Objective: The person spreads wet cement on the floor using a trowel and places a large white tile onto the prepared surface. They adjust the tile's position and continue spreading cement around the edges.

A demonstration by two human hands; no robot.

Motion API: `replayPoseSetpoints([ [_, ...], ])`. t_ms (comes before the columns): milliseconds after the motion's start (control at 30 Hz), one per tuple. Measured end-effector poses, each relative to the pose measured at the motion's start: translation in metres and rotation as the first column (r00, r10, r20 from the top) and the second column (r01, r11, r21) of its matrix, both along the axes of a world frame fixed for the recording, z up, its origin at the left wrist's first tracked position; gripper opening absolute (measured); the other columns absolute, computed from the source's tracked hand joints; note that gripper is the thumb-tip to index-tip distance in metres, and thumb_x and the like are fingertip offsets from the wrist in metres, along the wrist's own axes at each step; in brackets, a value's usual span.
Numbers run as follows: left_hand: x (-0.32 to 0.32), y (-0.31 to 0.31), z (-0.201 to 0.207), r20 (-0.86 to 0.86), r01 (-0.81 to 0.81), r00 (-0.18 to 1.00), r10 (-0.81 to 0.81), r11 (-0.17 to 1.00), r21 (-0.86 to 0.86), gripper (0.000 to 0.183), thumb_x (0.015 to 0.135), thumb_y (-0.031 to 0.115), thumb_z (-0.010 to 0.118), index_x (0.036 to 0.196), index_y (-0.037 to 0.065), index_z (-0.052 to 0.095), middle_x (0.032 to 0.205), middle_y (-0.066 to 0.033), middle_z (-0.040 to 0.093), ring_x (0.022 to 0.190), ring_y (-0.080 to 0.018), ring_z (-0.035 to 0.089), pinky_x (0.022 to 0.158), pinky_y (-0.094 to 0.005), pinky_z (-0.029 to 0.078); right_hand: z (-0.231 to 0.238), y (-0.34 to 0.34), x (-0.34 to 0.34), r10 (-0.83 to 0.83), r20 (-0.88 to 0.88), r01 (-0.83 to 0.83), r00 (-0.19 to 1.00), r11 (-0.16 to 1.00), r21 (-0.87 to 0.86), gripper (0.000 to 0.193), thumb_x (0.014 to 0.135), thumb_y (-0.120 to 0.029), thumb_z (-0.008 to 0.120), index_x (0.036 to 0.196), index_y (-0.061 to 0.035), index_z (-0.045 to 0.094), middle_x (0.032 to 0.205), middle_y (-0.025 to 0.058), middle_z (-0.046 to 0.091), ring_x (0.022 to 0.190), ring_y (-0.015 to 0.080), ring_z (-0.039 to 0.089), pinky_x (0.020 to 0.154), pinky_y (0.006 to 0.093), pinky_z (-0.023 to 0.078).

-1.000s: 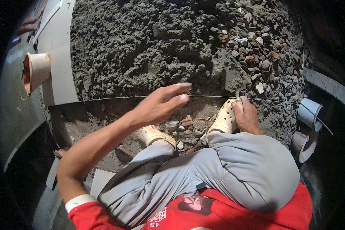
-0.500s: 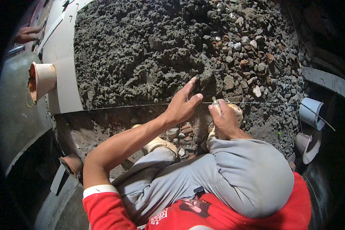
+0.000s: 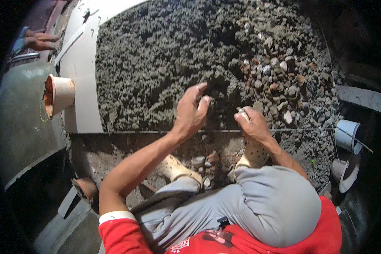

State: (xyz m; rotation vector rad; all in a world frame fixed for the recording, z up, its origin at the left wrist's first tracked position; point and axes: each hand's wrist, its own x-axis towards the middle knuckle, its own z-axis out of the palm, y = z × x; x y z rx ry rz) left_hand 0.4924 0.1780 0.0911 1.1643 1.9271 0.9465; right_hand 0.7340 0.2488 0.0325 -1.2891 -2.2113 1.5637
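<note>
My left hand point(image 3: 191, 111) hovers over or just at the near part of a bed of lumpy grey mortar point(image 3: 152, 72), thumb and fingers apart, with nothing seen in it. To its right, my right hand point(image 3: 255, 124) is closed around a short pale stub-like piece point(image 3: 243, 114), whose tip shows between thumb and forefinger; its kind I cannot make out. That hand is near the border of the mortar and a spread of loose broken stones point(image 3: 279, 84). A thin taut string point(image 3: 300, 129) runs crosswise close to my right wrist.
A pale board point(image 3: 82, 63) borders the mortar on the left, with an orange-stained bucket point(image 3: 62, 95) beside it. On the right are a white bucket point(image 3: 346, 134) with a rod across it and another pale container point(image 3: 342, 171). Another person's legs point(image 3: 38, 41) show at far left.
My right hand has moved forward from beside my knee, past the string, still holding the pale piece. My left hand's outstretched forefinger has bent in. The whole view has shifted slightly.
</note>
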Motion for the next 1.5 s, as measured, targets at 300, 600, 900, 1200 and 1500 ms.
replayPoseSetpoints([
  [300, -0.046, -0.021, 0.062, -0.111, 0.289, 0.946, -0.304, 0.948, -0.137, 0.033, 0.099, 0.015, 0.063, 0.130, 0.004, 0.064, 0.143, -0.0197, 0.054, 0.128, -0.0338, 0.059, 0.105, -0.0413, 0.052, 0.022, 0.036, 0.033, -0.019, -0.074, 0.013, 0.997, 0.996, -0.087, 0.025, 0.096, -0.026, 0.065, 0.097, -0.0016, 0.065, 0.078, 0.0024, 0.065, 0.069, 0.0136, 0.061, 0.063, 0.0316, 0.050],
  [600, -0.117, -0.106, 0.148, -0.149, -0.043, 0.989, 0.004, 0.965, -0.260, 0.029, 0.102, 0.014, 0.058, 0.126, -0.001, 0.065, 0.141, -0.0176, 0.054, 0.121, -0.0255, 0.062, 0.103, -0.0371, 0.050, 0.081, 0.148, -0.007, -0.156, -0.235, 0.157, 0.959, 0.988, -0.015, 0.030, 0.093, -0.031, 0.064, 0.103, -0.0032, 0.060, 0.074, 0.0008, 0.057, 0.058, 0.0085, 0.057, 0.047, 0.0259, 0.048],
  [900, -0.113, -0.154, 0.105, -0.099, -0.175, 0.984, 0.150, 0.923, -0.342, 0.029, 0.099, 0.018, 0.062, 0.123, 0.002, 0.068, 0.139, -0.0195, 0.058, 0.121, -0.0255, 0.061, 0.104, -0.0381, 0.048, -0.012, 0.220, -0.190, -0.307, -0.061, 0.284, 0.950, 0.763, 0.581, 0.029, 0.079, -0.016, 0.061, 0.101, 0.0021, 0.055, 0.086, 0.0181, 0.063, 0.077, 0.0369, 0.062, 0.072, 0.0477, 0.053],
  [1200, -0.112, -0.146, 0.100, -0.159, 0.049, 0.981, -0.110, 0.937, -0.345, 0.028, 0.097, 0.013, 0.065, 0.123, 0.001, 0.068, 0.138, -0.0205, 0.058, 0.120, -0.0299, 0.064, 0.100, -0.0372, 0.053, -0.012, 0.234, -0.112, -0.119, -0.173, 0.193, 0.978, 0.838, 0.510, 0.046, 0.087, -0.017, 0.067, 0.127, -0.0021, 0.047, 0.120, 0.0246, 0.060, 0.101, 0.0465, 0.064, 0.087, 0.0540, 0.051],
  [1500, -0.115, -0.075, 0.083, -0.154, 0.226, 0.946, -0.286, 0.921, -0.319, 0.030, 0.097, 0.016, 0.066, 0.124, 0.003, 0.066, 0.141, -0.0216, 0.055, 0.125, -0.0389, 0.059, 0.102, -0.0435, 0.053, -0.013, 0.220, -0.117, 0.111, 0.099, -0.149, 0.989, 0.768, 0.623, 0.017, 0.091, -0.018, 0.061, 0.094, -0.0020, 0.056, 0.087, 0.0153, 0.059, 0.082, 0.0312, 0.062, 0.070, 0.0492, 0.053],
])
